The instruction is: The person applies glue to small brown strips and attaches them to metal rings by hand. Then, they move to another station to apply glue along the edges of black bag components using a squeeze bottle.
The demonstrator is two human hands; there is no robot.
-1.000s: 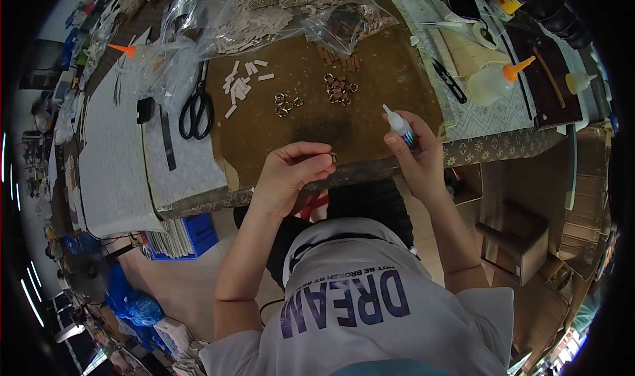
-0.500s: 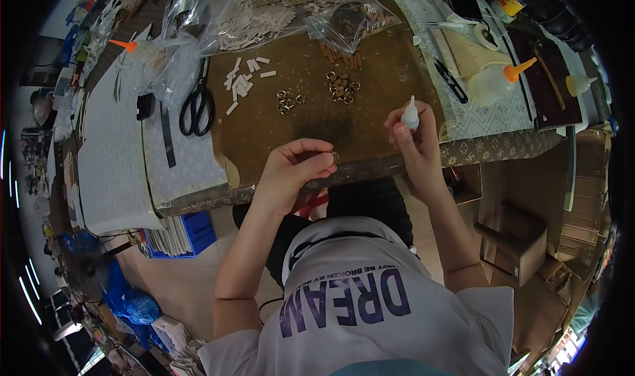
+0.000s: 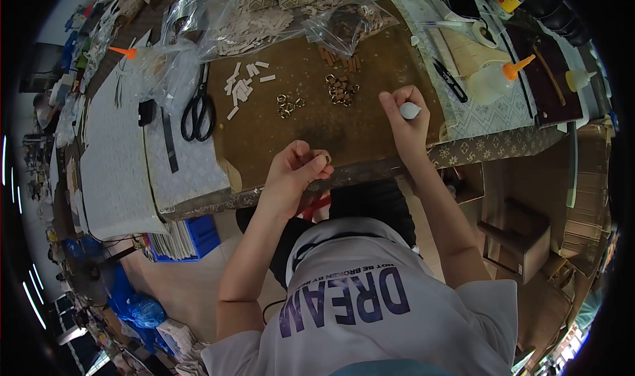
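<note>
Near the front edge of the brown mat (image 3: 264, 134), my left hand (image 3: 296, 171) pinches a small brownish piece (image 3: 327, 158) between thumb and fingertips. My right hand (image 3: 409, 123), at the mat's right side, is wrapped round a small white bottle (image 3: 409, 111), whose rounded end faces the camera. Between and beyond the hands lie a small group of metal rings (image 3: 289, 105) and a second pile of rings with brown pieces (image 3: 341, 89). White strips (image 3: 241, 88) are scattered to the left, and brown strips (image 3: 354, 62) lie farther back.
Black scissors (image 3: 198, 117) rest left of the mat. Clear bags of pieces (image 3: 254, 29) stand at the back. To the right are a black cutter (image 3: 450, 82), an orange-tipped bottle (image 3: 493, 82) and a tape roll (image 3: 485, 35). A blue bin (image 3: 202, 236) sits below the table.
My right hand has moved slightly back and tilted the white bottle, so its nozzle no longer points up in view. My left hand has shifted a little to the left with its piece.
</note>
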